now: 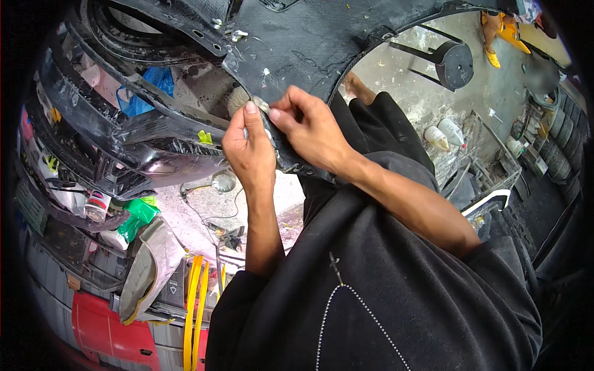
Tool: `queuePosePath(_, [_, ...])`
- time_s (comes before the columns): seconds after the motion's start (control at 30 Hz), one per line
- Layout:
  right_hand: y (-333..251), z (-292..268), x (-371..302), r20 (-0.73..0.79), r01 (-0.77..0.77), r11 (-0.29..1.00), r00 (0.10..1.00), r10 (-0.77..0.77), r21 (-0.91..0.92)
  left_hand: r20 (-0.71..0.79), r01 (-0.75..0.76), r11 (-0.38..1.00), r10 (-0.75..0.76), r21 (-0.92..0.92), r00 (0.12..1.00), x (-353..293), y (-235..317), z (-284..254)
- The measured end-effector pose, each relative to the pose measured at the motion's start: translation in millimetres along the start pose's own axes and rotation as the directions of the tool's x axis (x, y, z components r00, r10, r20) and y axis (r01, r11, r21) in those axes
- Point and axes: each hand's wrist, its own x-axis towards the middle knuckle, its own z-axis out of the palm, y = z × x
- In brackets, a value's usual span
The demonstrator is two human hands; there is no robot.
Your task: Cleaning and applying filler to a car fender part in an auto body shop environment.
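A large black plastic car bumper (297,46), scuffed and flecked with white, fills the upper middle. My left hand (250,145) pinches a narrow black part of it, thumb on top and fingers partly hidden behind. Close beside it, my right hand (312,123) has its thumb and curled fingers drawn together. Right at the fingertips shows a small whitish lump (260,104); whether the right fingers grip it I cannot tell. A pale, fibrous-looking tuft (237,100) lies just behind the left thumb.
More dark bumper parts (80,102) are piled at the left. A black stool (455,65) and white bottles (451,132) stand on the floor at the right. Yellow straps (193,309) hang at the lower left, near a red panel (114,328). Another person's leg (490,34) shows far right.
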Motion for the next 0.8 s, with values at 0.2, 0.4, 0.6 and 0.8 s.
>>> queuePosePath(0.2, [9, -1, 0, 0.035, 0.103, 0.994, 0.994, -0.102, -0.039, -0.04, -0.054, 0.998, 0.055, 0.019, 0.998, 3, -10, 4])
queuePosePath(0.4, [27, -1, 16, 0.051, 0.169, 0.977, 0.983, -0.177, 0.133, 0.032, -0.012, 1.0, 0.013, -0.026, 0.999, 7, -12, 2])
queuePosePath(0.6, [46, -115, -30, -0.064, -0.031, 0.994, 0.998, 0.024, -0.102, 0.026, -0.328, 0.944, 0.327, 0.022, 0.945, 10, 5, -16])
queuePosePath(0.8, [81, -220, -112, -0.387, -0.21, 0.962, 0.913, 0.129, -0.173, 0.571, -0.64, 0.584, 0.334, 0.499, 0.75, 34, 79, -41])
